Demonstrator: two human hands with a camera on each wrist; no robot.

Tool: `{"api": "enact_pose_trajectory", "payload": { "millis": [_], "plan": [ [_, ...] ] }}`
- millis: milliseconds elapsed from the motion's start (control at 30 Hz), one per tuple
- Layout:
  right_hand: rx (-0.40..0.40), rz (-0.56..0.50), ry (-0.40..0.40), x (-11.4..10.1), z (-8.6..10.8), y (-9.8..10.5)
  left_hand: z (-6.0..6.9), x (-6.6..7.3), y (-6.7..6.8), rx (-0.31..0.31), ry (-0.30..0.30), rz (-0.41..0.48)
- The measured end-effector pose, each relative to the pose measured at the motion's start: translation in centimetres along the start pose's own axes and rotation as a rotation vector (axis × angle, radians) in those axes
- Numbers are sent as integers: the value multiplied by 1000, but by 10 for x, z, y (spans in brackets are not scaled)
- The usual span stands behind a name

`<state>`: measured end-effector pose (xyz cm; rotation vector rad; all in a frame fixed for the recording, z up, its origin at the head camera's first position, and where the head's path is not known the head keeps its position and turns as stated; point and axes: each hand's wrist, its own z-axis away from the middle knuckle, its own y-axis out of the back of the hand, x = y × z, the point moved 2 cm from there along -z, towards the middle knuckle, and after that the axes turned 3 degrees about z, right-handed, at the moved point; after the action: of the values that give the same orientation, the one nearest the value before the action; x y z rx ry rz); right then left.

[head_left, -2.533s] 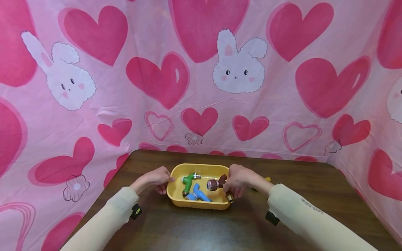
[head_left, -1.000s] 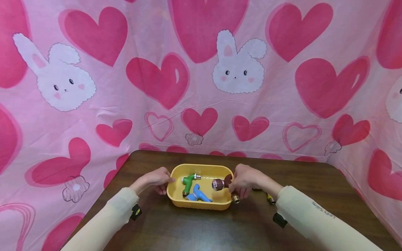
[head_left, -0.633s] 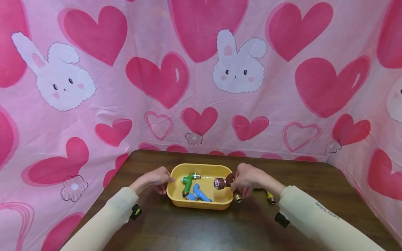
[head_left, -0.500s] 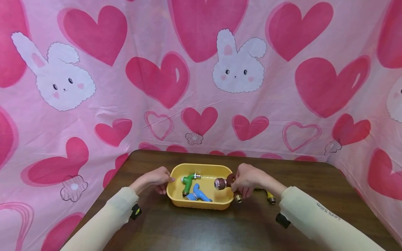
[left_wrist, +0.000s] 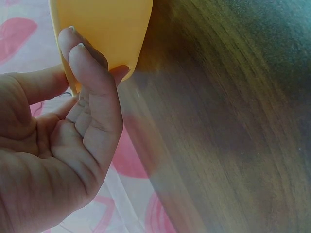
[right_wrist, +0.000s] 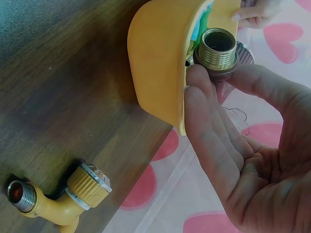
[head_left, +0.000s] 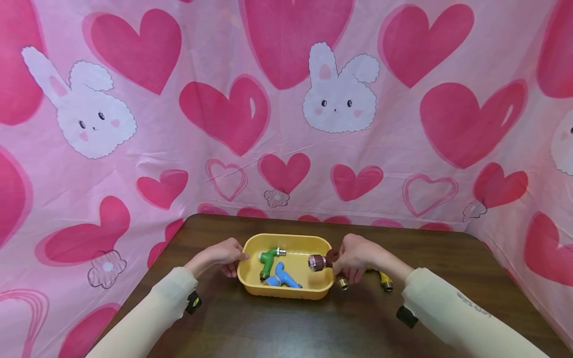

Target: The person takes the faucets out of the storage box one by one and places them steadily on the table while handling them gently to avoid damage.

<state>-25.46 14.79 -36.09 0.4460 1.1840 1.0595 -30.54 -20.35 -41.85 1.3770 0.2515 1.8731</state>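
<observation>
A yellow plastic basin (head_left: 309,244) sits on the table, and my left hand (head_left: 224,256) pinches its left rim between thumb and fingers. Inside it lie a green tap (head_left: 267,261) and a blue tap (head_left: 283,276). At the right rim, my right hand (head_left: 355,257) holds a brown tap (head_left: 318,262), its knob over the basin and its brass threaded end (head_left: 342,284) outside. In the right wrist view the threaded end (right_wrist: 217,51) points toward the camera, held between thumb and fingertips; the rest of that tap is mostly hidden.
A yellow tap (head_left: 385,281) lies on the brown wooden table (head_left: 277,323) to the right of the basin, partly hidden by my right wrist. A pink cloth with hearts and rabbits (head_left: 286,114) hangs behind the table and on both sides.
My right hand has moved a little to the right with the brown tap, bringing its threaded end past the rim. More of the yellow tap shows. The left hand and basin stay put.
</observation>
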Motion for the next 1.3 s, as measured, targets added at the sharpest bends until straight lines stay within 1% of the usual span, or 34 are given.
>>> {"api": "enact_pose_trajectory", "payload": {
  "millis": [233, 767, 1300],
  "plan": [
    [-2, -14, 6, 1, 1, 2, 1, 1, 0, 2, 4, -5],
    [17, -23, -15, 5, 7, 7, 1, 1, 1, 2, 10, 1],
    [25, -42, -14, 13, 10, 11, 0, 1, 1, -3, 0, -1]
  ]
}}
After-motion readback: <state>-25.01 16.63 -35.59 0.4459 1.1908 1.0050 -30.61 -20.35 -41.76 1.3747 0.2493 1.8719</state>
